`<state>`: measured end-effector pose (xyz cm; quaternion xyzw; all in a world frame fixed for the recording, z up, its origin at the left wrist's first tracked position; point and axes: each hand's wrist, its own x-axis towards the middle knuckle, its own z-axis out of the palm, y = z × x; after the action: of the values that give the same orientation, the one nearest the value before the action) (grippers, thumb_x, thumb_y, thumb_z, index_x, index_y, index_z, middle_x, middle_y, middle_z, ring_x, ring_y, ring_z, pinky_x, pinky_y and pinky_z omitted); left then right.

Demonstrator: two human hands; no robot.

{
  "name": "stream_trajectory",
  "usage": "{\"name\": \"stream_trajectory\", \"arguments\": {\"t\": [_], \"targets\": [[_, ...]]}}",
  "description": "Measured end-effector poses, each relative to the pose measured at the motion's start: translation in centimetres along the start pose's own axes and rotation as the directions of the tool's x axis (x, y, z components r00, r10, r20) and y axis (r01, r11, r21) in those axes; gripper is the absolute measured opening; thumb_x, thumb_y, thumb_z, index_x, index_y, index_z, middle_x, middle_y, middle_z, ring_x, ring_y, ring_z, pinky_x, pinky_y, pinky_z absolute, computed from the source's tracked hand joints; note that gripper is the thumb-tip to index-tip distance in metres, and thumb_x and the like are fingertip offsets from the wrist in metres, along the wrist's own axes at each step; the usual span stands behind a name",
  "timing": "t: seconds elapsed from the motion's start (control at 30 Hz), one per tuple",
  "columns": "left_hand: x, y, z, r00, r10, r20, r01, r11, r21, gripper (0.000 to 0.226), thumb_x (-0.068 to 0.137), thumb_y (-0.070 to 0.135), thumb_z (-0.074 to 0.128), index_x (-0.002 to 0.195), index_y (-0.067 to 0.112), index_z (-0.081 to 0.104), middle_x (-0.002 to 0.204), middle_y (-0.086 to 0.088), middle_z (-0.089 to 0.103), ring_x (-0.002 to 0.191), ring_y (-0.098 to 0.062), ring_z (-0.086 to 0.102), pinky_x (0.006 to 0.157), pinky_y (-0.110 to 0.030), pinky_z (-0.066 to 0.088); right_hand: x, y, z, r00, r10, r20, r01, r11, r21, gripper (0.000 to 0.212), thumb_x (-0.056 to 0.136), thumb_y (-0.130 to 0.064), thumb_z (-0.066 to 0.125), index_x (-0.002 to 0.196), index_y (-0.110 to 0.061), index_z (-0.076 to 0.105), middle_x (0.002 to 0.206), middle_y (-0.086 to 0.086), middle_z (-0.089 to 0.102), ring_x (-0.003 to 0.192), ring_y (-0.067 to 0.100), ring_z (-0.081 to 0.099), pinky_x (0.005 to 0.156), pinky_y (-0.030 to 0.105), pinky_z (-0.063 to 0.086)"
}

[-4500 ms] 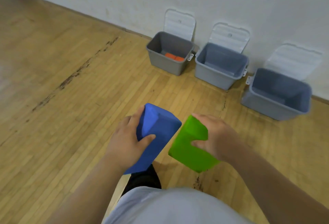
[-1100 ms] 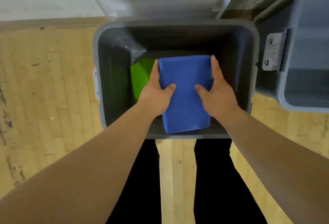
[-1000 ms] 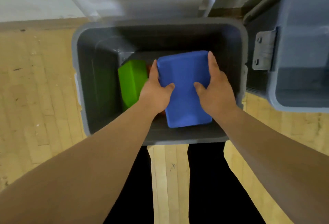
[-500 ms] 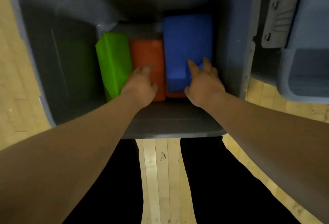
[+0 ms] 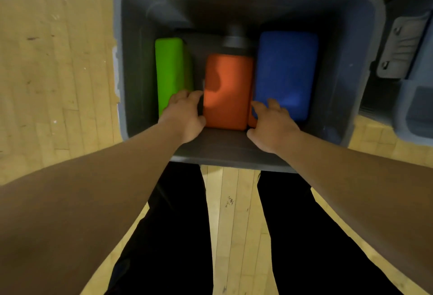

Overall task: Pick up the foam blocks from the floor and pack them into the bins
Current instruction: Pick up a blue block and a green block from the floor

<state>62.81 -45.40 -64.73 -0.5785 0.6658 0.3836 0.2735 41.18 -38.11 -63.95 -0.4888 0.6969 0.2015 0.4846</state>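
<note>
A grey bin [image 5: 121,65] stands on the wood floor right in front of me. Inside it, side by side, lie a green foam block [image 5: 171,70], an orange foam block [image 5: 228,93] and a blue foam block [image 5: 285,70]. A sliver of a second orange block [image 5: 252,119] shows under the blue one's near end. My left hand [image 5: 184,114] hooks its curled fingers into the gap at the orange block's left edge, thumb at its near corner. My right hand [image 5: 271,121] rests with loosely spread fingers on the blue block's near end.
A second grey-blue bin [image 5: 414,112] with a latch [image 5: 398,46] stands close on the right. Wood floor stretches to the left. My legs in dark trousers [image 5: 178,236] stand just before the bin's near rim.
The blue block has been set down in the bin and both hands have let go of it. My left hand slid from the orange block's top to its left edge.
</note>
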Motion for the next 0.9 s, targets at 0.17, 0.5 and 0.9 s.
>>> {"name": "stream_trajectory", "arguments": {"t": [0.17,0.5,0.9], "targets": [[-4.5,-1.6,-0.3,0.992,-0.08,0.092,0.079,0.997,0.016,0.073,0.094,0.035,0.06,0.159,0.027,0.027,0.155,-0.012,0.033,0.14,-0.039,0.034,0.111,-0.053,0.04,-4.4,-1.8,0.0,0.999,0.036,0.018,-0.036,0.999,0.013,0.079,0.092,-0.034,0.06,0.161,-0.029,0.02,0.162,0.011,0.018,0.14,0.038,0.031,0.111,0.047,0.04],[-27.0,-1.9,-14.6,0.985,0.097,0.14,-0.132,0.955,0.267,0.068,0.096,0.036,0.057,0.156,0.024,0.03,0.148,-0.013,0.04,0.134,-0.038,0.041,0.105,-0.051,0.044,-28.7,-7.3,-4.5,0.972,0.219,-0.089,-0.175,0.921,0.347,0.078,0.09,-0.038,0.063,0.159,-0.023,0.028,0.158,0.014,0.026,0.143,0.038,0.031,0.117,0.046,0.032],[-48.3,3.7,-19.5,0.861,0.482,0.162,-0.465,0.618,0.634,0.071,0.095,0.047,0.058,0.156,0.026,0.028,0.145,-0.007,0.042,0.131,-0.032,0.044,0.102,-0.048,0.047,-56.4,-8.2,4.0,0.891,0.428,-0.152,-0.224,0.706,0.672,0.076,0.095,-0.043,0.058,0.16,-0.026,0.022,0.166,0.007,0.016,0.148,0.035,0.025,0.112,0.046,0.035]]}}
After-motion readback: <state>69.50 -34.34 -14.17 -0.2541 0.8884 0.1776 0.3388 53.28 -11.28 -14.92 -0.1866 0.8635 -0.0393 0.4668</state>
